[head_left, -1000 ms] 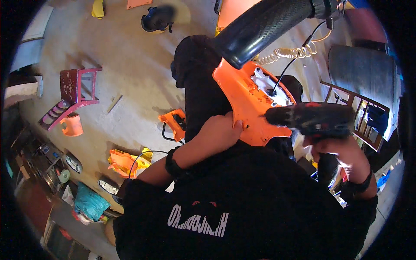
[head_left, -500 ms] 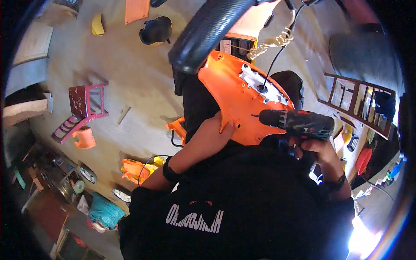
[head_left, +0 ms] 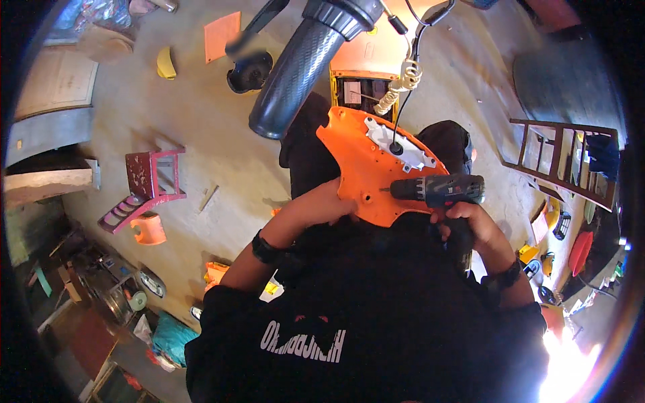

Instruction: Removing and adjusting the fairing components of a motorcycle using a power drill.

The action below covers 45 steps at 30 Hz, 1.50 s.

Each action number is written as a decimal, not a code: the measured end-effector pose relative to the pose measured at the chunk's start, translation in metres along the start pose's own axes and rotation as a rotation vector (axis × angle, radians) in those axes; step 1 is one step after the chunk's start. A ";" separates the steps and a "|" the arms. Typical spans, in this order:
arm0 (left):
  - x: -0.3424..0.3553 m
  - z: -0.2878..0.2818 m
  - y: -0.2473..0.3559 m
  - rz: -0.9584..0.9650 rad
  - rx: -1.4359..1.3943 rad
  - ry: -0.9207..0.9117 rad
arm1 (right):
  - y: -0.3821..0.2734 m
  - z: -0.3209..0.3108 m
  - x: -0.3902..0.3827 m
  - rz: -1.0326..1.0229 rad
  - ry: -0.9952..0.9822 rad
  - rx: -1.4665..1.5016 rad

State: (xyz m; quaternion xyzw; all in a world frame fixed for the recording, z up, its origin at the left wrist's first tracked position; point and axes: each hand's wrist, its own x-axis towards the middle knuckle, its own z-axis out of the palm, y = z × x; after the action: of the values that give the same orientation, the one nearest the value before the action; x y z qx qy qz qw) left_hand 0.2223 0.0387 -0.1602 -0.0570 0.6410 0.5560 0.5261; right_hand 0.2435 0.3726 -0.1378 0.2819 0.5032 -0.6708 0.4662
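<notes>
An orange plastic shell [head_left: 359,168] with a white bracket [head_left: 400,144] and a black cable through it rests over my dark-trousered legs. My left hand [head_left: 326,201] grips the shell's lower left edge, fingertips partly hidden behind it. My right hand [head_left: 463,218] is closed on a black power drill [head_left: 437,190], held level with its bit pointing left at the shell near a hole; contact of the tip is unclear. Above hang a black handlebar grip [head_left: 295,74] and a coiled cream cable [head_left: 406,80].
An orange vehicle body [head_left: 366,54] stands ahead. On the floor lie a toppled red chair [head_left: 141,174], a black helmet-like shell [head_left: 248,74], and loose orange and yellow pieces [head_left: 151,228]. A wooden ladder-like frame [head_left: 564,161] is at right, clutter [head_left: 107,295] at lower left.
The drill and my right hand have moved left along the shell. The view has shifted, so the handlebar grip appears further left and more of the vehicle body shows.
</notes>
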 end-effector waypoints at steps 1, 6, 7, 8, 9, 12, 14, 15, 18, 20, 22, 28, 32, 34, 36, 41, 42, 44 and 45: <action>0.001 -0.003 -0.002 0.047 0.049 -0.066 | 0.001 -0.001 0.001 -0.007 -0.005 0.003; 0.021 -0.025 -0.023 0.154 0.255 -0.326 | 0.004 -0.006 0.004 0.064 -0.030 0.175; 0.027 -0.025 -0.034 0.321 0.340 -0.266 | 0.003 -0.006 0.004 0.060 -0.030 0.178; 0.032 -0.026 -0.045 0.489 0.422 -0.204 | 0.001 -0.005 0.003 0.065 -0.036 0.179; 0.030 -0.023 -0.043 0.489 0.421 -0.204 | 0.001 -0.005 0.003 0.073 -0.041 0.179; 0.019 -0.017 -0.033 0.454 0.664 0.087 | 0.002 -0.004 -0.001 0.113 0.011 0.255; 0.021 -0.013 -0.015 0.334 0.881 0.154 | 0.005 -0.012 -0.006 0.117 0.050 0.284; 0.027 -0.010 -0.005 0.368 0.929 0.226 | 0.008 -0.019 -0.009 0.097 0.099 0.336; 0.046 -0.015 0.012 0.508 1.026 0.336 | 0.017 -0.045 -0.010 0.053 0.099 0.341; 0.066 -0.015 0.010 0.627 0.994 0.361 | 0.012 -0.049 -0.014 0.088 0.160 0.321; 0.081 -0.016 0.008 0.755 0.977 0.384 | 0.016 -0.070 -0.012 0.067 0.068 0.355; 0.118 -0.025 -0.012 0.725 0.674 0.049 | 0.016 -0.057 -0.034 -0.030 0.204 0.293; 0.120 -0.009 -0.018 0.729 0.743 0.013 | 0.016 -0.066 -0.046 -0.018 0.247 0.247; 0.113 -0.003 -0.010 0.612 0.927 0.025 | 0.019 -0.077 -0.049 0.002 0.240 0.252; 0.132 0.004 -0.027 0.678 0.932 0.054 | 0.028 -0.089 -0.054 -0.010 0.262 0.217; 0.117 0.008 -0.022 0.566 0.827 0.169 | 0.035 -0.096 -0.063 0.012 0.261 0.276; 0.112 0.007 -0.019 0.547 0.827 0.205 | 0.038 -0.096 -0.064 0.010 0.263 0.286; 0.104 0.001 -0.015 0.591 0.859 0.189 | 0.047 -0.099 -0.068 -0.010 0.308 0.271; 0.100 -0.002 -0.016 0.635 0.884 0.178 | 0.052 -0.096 -0.069 -0.047 0.352 0.264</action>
State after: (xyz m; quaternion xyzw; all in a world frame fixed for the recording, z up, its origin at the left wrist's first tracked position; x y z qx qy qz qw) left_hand 0.1880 0.0826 -0.2449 0.3188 0.8411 0.3584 0.2501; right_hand 0.3099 0.4829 -0.1328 0.4414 0.4909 -0.6821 0.3144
